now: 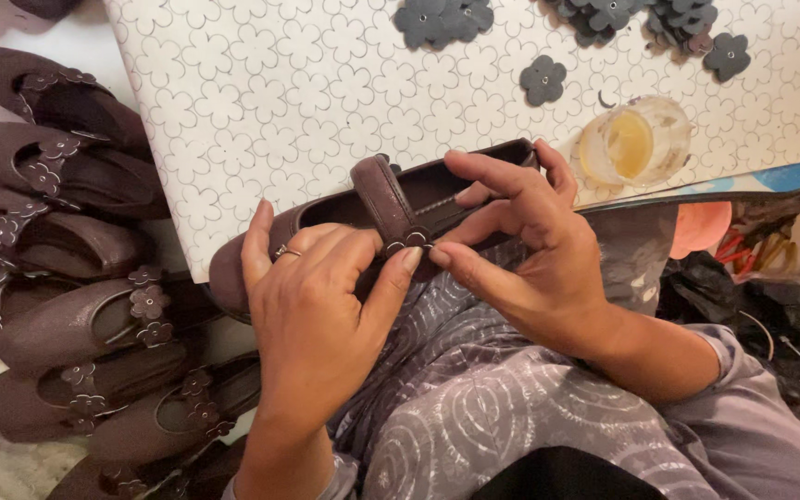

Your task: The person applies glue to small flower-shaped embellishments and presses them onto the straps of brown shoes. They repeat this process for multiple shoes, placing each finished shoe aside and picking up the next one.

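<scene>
A dark brown flat shoe (381,199) with a strap across its opening lies on my lap. My left hand (312,310), a ring on one finger, wraps the shoe's toe side, its thumb pressing a small flower piece (409,243) at the strap's end. My right hand (525,245) holds the heel side, thumb and forefinger pinching the same spot from the right. The two thumbs nearly touch at the flower.
Several matching brown shoes (76,324) with flower trims are piled at the left. A white flower-patterned board (289,102) lies ahead, with loose grey flower cutouts (543,80) and a small clear bowl of yellowish liquid (633,141) on it. Bags and wires clutter the right.
</scene>
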`<move>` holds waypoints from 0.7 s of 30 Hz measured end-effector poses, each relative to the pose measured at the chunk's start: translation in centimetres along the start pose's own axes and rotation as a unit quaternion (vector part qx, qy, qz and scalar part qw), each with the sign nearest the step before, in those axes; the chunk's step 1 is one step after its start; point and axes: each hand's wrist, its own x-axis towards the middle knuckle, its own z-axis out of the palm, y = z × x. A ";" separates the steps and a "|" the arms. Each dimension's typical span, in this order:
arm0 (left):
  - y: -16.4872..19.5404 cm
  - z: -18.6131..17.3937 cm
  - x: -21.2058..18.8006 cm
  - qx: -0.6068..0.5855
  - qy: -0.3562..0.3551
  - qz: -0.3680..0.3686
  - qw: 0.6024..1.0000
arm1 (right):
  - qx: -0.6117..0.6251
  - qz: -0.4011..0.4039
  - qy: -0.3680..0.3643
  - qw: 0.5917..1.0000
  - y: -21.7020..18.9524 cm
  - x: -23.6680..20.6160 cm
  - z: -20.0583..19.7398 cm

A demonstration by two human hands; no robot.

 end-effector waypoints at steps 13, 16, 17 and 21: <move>-0.5 1.8 -1.9 0.042 0.051 0.033 0.997 | 0.318 0.019 0.011 0.948 3.0 -1.7 -0.9; -1.0 2.7 -3.1 0.036 0.058 0.040 0.997 | 0.293 0.000 0.005 0.956 3.7 -2.9 -0.3; -1.2 3.1 -3.5 0.039 0.061 0.044 0.996 | 0.278 -0.009 0.000 0.961 3.9 -3.2 -0.2; -2.3 4.2 -4.7 0.059 0.067 0.072 0.993 | 0.187 -0.068 0.005 0.980 4.8 -4.4 0.5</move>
